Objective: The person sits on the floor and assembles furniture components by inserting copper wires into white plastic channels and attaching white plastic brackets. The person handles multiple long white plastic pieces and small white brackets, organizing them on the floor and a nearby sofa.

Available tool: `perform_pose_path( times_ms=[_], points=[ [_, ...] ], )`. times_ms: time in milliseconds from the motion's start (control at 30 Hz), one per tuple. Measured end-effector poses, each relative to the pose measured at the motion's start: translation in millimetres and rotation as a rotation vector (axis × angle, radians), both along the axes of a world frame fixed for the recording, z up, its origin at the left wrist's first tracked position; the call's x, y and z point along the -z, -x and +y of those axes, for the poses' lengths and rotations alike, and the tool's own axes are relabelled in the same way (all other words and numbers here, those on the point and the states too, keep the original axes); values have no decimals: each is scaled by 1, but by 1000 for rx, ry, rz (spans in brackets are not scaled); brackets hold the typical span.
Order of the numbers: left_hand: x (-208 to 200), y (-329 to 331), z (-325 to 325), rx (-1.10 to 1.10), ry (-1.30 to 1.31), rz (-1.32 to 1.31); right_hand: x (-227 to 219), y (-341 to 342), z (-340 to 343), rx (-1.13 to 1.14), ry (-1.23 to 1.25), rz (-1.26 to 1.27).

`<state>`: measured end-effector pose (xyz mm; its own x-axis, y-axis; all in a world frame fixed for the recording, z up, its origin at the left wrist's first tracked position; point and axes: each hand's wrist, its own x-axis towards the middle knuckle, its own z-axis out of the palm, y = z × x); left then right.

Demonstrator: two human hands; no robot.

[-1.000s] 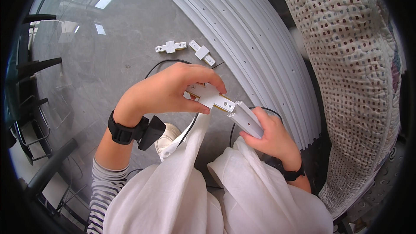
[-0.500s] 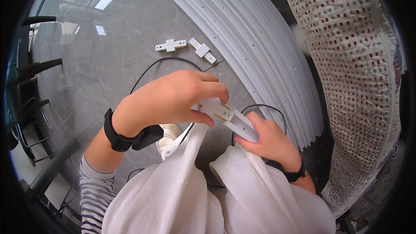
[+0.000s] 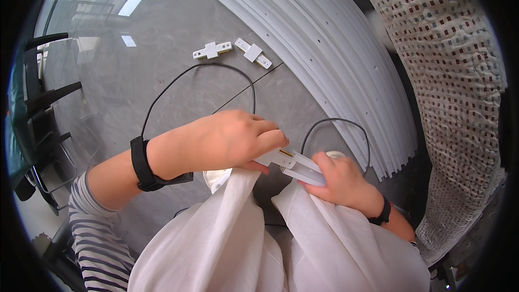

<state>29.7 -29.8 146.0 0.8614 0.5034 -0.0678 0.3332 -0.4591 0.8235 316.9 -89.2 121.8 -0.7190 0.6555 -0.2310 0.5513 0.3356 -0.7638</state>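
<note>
My left hand (image 3: 232,138) is closed, thumb below and fingers above, on a white plastic track connector (image 3: 274,158) with a brass-coloured contact strip and screw holes. Part of the connector is hidden under my fingers. Its free end points at the open end of a white channel-shaped track rail (image 3: 304,170). They are very close; whether they touch I cannot tell. My right hand (image 3: 346,185) grips the rail from the right, thumb on top. Two similar white connectors, one (image 3: 212,50) at the left and one (image 3: 253,53) at the right, lie on the floor beyond my hands.
A stack of long white rails with small holes (image 3: 319,48) runs along the grey tiled floor (image 3: 178,32). A black cable (image 3: 178,81) loops past my hands. Black chair parts (image 3: 54,94) stand at the left, and a dotted quilted cover (image 3: 432,75) hangs at the right.
Both hands have come slightly lower in the view. The connector has turned so that its contact strip shows differently, with my left fingers closer around it. The rail stays in my right hand.
</note>
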Motion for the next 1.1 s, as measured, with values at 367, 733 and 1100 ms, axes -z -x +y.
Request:
perform_pose_path(
  times_ms=[367,733,1100],
  points=[
    [16,-16,-21,-6,99,-42,7,4,-10,-21,35,30],
    [30,-21,-18,-63,68,-63,16,5,-3,11,5,-17],
    [31,-22,-1,-57,-8,-13,14,3,7,99,66,-88]
  ],
)
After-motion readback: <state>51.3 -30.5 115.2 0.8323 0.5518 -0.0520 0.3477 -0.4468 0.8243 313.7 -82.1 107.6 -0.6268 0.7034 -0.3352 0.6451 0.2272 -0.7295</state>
